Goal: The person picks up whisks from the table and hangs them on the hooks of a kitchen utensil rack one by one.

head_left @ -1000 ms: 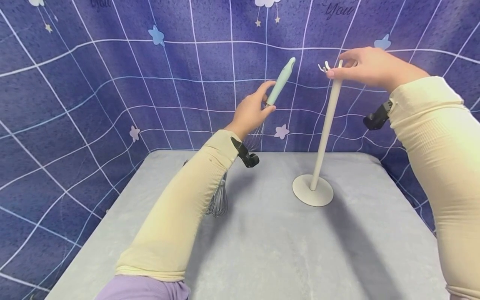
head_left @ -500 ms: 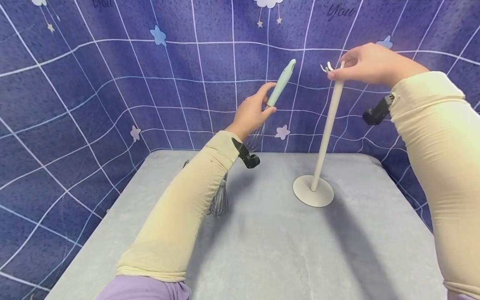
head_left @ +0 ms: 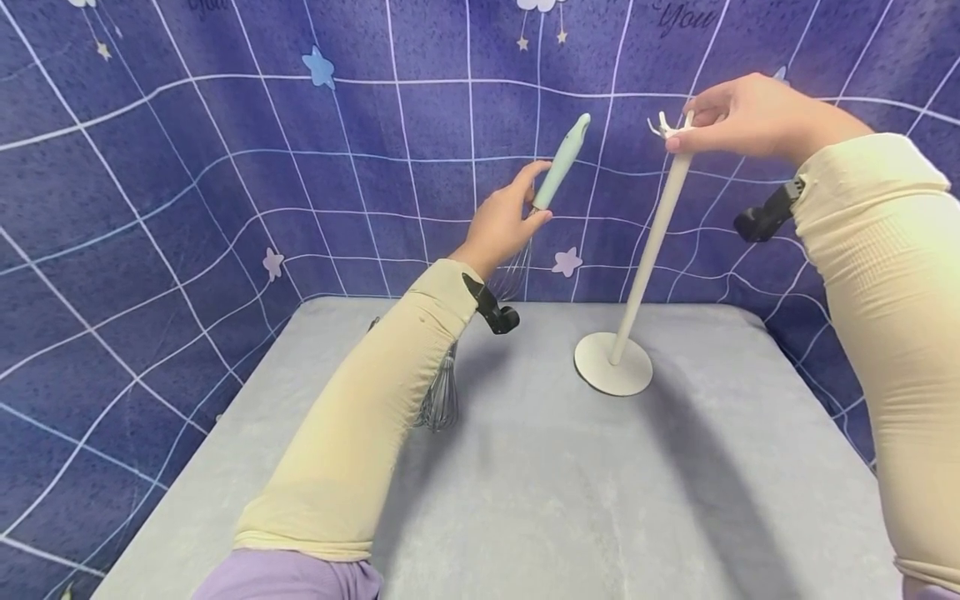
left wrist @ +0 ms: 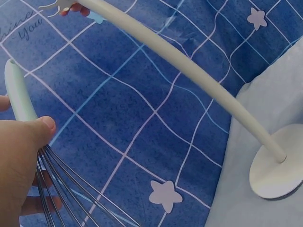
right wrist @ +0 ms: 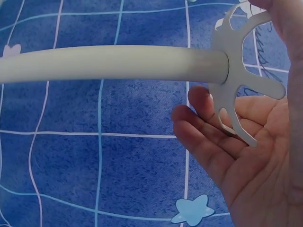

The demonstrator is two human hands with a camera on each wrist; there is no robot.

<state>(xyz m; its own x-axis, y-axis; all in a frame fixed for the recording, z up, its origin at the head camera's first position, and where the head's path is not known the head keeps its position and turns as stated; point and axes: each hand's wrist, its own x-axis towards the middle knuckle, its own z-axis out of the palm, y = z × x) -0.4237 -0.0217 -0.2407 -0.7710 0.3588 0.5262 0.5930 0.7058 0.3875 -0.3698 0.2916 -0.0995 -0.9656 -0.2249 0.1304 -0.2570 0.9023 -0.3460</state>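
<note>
My left hand (head_left: 504,221) holds a whisk (head_left: 561,162) upright and tilted, pinched where the mint-green handle meets the wires. Its wire loops hang below the palm, over the table's back edge in the head view. To the right, my right hand (head_left: 757,121) grips the hooked top of a white utensil stand (head_left: 654,242) with thumb and fingers. Curved hooks spread from the pole's top (right wrist: 227,71), with several fingers behind them in the right wrist view. The stand leans, its round base (left wrist: 274,170) low over the tabletop. A gap separates whisk and hooks.
A second whisk (head_left: 441,400) lies on the grey table (head_left: 540,500), partly hidden behind my left forearm. A small metal end (head_left: 373,323) peeks out past the same sleeve. Blue patterned curtain (head_left: 360,192) hangs behind and along the left.
My right hand has moved slightly up and right with the stand's top, while the base has shifted left and back. My left hand and the whisk stay nearly where they were.
</note>
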